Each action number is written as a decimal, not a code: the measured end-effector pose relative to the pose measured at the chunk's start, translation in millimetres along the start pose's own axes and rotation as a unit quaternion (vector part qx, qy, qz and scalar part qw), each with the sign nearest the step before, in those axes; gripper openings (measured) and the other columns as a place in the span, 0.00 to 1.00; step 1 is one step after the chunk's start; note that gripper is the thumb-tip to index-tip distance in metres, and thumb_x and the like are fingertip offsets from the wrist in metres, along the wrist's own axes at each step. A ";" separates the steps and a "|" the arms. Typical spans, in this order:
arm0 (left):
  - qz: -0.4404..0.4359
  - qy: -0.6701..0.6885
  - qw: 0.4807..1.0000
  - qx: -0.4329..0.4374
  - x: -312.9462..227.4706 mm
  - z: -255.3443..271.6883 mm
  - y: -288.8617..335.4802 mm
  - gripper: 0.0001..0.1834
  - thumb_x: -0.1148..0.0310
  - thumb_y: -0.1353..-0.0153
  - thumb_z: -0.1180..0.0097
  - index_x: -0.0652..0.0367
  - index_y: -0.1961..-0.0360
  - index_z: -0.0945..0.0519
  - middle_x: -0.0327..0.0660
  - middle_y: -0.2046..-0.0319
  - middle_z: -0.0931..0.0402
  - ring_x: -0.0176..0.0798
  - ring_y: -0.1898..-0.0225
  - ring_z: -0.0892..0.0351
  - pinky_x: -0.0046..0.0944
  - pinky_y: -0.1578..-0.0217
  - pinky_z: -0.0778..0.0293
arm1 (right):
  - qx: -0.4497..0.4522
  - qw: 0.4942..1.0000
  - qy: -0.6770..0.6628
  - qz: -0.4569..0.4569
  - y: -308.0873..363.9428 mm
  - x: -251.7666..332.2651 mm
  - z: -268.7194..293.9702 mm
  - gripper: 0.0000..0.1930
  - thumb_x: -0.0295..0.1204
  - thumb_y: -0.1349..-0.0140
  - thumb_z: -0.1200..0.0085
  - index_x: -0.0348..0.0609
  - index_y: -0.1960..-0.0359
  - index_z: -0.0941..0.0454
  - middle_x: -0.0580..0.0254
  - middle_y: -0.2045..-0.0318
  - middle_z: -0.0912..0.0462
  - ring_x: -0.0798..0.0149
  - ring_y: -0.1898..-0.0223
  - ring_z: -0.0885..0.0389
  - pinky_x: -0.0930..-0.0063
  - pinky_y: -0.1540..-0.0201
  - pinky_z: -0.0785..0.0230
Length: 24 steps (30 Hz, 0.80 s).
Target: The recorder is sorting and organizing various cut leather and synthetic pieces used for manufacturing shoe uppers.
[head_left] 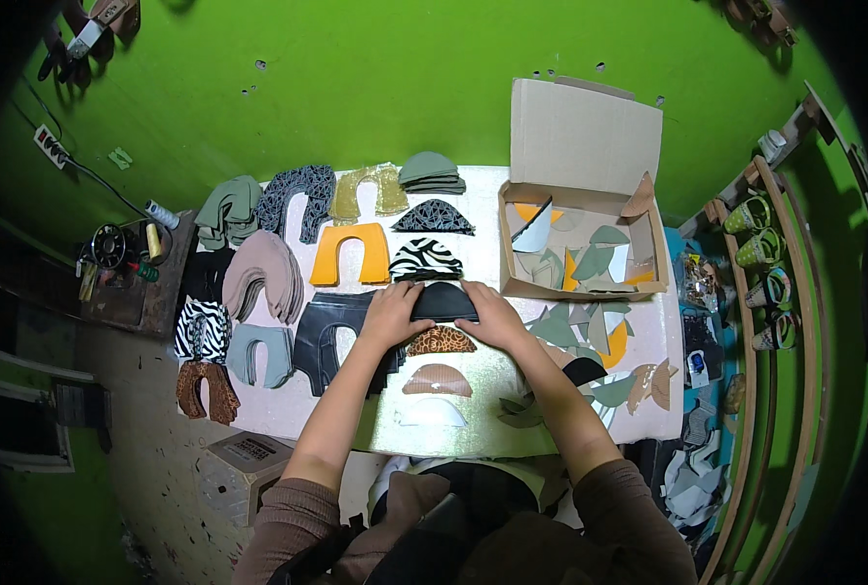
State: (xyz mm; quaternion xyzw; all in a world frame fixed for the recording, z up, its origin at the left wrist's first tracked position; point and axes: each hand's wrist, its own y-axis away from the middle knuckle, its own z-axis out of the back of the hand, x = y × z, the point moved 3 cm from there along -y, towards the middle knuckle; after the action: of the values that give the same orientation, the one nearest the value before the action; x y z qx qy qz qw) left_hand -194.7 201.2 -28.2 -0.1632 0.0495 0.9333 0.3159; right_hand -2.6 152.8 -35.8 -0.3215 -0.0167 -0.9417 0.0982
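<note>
A stack of black half-moon pieces [444, 301] lies in the middle column of cut pieces, between my two hands. My left hand [392, 313] grips its left end and my right hand [492, 315] its right end, thumbs at the near edge. Just beyond it lies a zebra-print stack [427, 257]. On the near side are leopard-print half-moons [442, 339], a brown one [437, 379] and a white one [432, 411]. To the left of my left hand sit black U-shaped pieces [322, 336] and yellow-orange ones [350, 255].
An open cardboard box [585, 286] with scraps stands at the back right of the table [489, 210]. Loose offcuts [560, 327] lie before it. A wooden rack [792, 253] with green footwear [749, 214] stands at right. At left is a sewing machine [109, 247]; a carton [239, 473] is on the floor.
</note>
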 end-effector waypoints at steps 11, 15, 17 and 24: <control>-0.045 -0.049 0.998 -0.005 -22.4 -30.0 46.9 0.29 0.53 0.37 0.60 0.56 0.38 0.38 0.42 0.36 0.44 0.41 0.35 0.46 0.47 0.37 0.52 | 0.026 0.976 0.203 0.075 37.6 8.4 -35.8 0.32 0.51 0.38 0.61 0.46 0.37 0.43 0.65 0.35 0.44 0.64 0.33 0.50 0.50 0.34 0.64; -0.040 -0.077 0.995 -0.039 -26.9 -31.7 47.8 0.29 0.51 0.37 0.59 0.56 0.39 0.37 0.40 0.36 0.43 0.38 0.36 0.45 0.48 0.36 0.55 | 0.013 0.979 0.194 0.069 39.3 7.2 -38.8 0.32 0.51 0.38 0.61 0.47 0.36 0.43 0.65 0.35 0.44 0.64 0.33 0.51 0.49 0.34 0.64; -0.031 -0.070 0.996 -0.040 -33.3 -30.0 44.8 0.28 0.51 0.38 0.58 0.57 0.41 0.34 0.41 0.38 0.40 0.39 0.37 0.43 0.49 0.36 0.54 | 0.023 0.975 0.210 0.065 40.3 4.0 -37.3 0.33 0.53 0.38 0.62 0.47 0.36 0.43 0.65 0.35 0.44 0.63 0.33 0.51 0.48 0.34 0.64; -0.028 0.040 0.986 -0.159 -91.3 -15.7 48.3 0.18 0.63 0.42 0.48 0.60 0.53 0.26 0.46 0.51 0.29 0.47 0.46 0.33 0.47 0.45 0.41 | -0.026 0.979 0.126 0.155 88.2 27.0 29.5 0.24 0.23 0.49 0.53 0.49 0.46 0.32 0.57 0.43 0.34 0.57 0.41 0.37 0.53 0.37 0.50</control>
State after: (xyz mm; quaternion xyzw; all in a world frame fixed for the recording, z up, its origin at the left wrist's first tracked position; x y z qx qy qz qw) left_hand -151.4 107.3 -12.9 -0.2494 -0.0914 0.9131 0.3095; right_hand 11.5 64.4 1.2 -0.2009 0.0702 -0.9481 0.2362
